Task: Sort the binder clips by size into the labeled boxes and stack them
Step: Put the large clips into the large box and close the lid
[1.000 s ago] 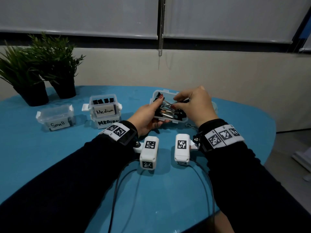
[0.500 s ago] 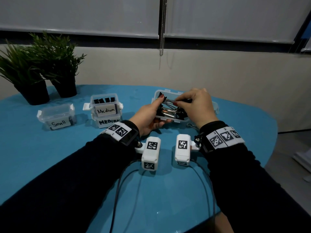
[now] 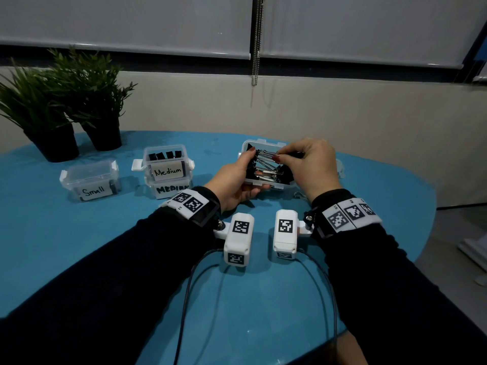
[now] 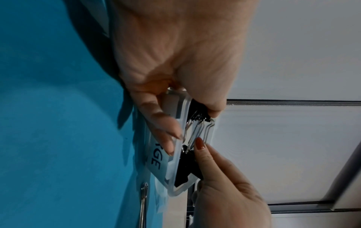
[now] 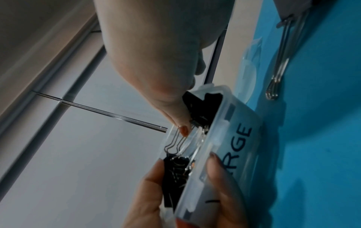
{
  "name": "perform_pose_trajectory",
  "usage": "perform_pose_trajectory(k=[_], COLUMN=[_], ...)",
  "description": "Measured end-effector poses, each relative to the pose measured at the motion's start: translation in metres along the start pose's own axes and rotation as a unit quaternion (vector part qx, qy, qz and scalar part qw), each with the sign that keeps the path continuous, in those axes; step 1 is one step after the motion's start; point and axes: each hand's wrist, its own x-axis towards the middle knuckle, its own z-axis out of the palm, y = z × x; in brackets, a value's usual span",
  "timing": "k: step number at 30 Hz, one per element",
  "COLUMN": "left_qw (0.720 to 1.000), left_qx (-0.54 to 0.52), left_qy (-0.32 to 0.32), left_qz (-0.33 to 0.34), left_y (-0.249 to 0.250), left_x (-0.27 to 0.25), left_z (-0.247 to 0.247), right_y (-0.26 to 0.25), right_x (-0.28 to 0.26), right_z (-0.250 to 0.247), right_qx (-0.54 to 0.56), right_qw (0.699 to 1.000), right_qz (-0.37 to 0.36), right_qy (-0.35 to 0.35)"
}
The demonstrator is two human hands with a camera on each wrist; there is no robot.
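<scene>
At the centre of the blue worktop (image 3: 79, 246), a person's left hand (image 3: 234, 183) grips a clear box labelled "large" (image 5: 230, 138), thumb inside and fingers curled round its labelled wall, tilting it towards the person. The right hand (image 3: 313, 164) pinches one of the large binder clips (image 3: 268, 167) crowding that box, apparently settling it among the others. Towards ten o'clock, two boxes marked "medium" (image 3: 166, 164) are already stacked, black clips showing in the top one. Further left, the "small" box (image 3: 89, 180) stands alone with its lid on. One loose clip (image 3: 300, 194) lies on the worktop just beside the right wrist, towards four o'clock of the large box. Sorting looks nearly finished; closing the large box and stacking the rest appear left to do.
</scene>
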Motion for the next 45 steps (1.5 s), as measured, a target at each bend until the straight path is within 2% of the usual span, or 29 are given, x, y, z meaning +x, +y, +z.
perform_pose_trajectory(k=[4,8,12,17,21,24,31,38,41,45], left_qw=[1.000,0.999,0.999,0.999,0.999,0.998,0.997,0.986,0.987,0.983], left_qx=[-0.001,0.027,0.028,0.015,0.019,0.029,0.043,0.130,0.127,0.128], left_qy=[0.001,-0.011,-0.015,-0.018,-0.026,-0.031,0.039,0.082,0.084,0.110], left_qz=[-0.002,0.014,0.016,0.022,0.035,0.048,0.052,0.057,0.048,0.077], left_y=[0.001,0.001,0.000,-0.002,-0.003,-0.005,-0.010,0.002,0.005,0.001], left_x=[-0.001,-0.002,-0.002,0.002,0.002,0.005,0.017,0.014,0.013,0.015], left_z=[0.001,0.002,0.002,-0.001,-0.003,-0.004,-0.001,-0.006,-0.008,-0.009], right_y=[-0.005,-0.008,-0.012,-0.027,-0.031,-0.032,-0.033,-0.020,-0.017,-0.017], right_x=[-0.002,-0.005,-0.005,-0.006,-0.005,-0.006,-0.008,-0.007,-0.006,-0.009], right_z=[-0.001,-0.001,-0.003,-0.008,-0.012,-0.016,-0.020,-0.013,-0.012,-0.013], right_qx=[0.019,-0.019,-0.093,-0.217,-0.228,-0.228,-0.285,-0.189,-0.173,-0.122], right_qw=[1.000,0.999,0.994,0.968,0.961,0.961,0.938,0.966,0.967,0.976], right_qz=[0.018,0.034,0.040,0.021,0.032,0.013,-0.025,-0.014,-0.021,-0.023], right_qy=[0.009,0.005,-0.050,-0.124,-0.153,-0.157,-0.193,-0.177,-0.187,-0.180])
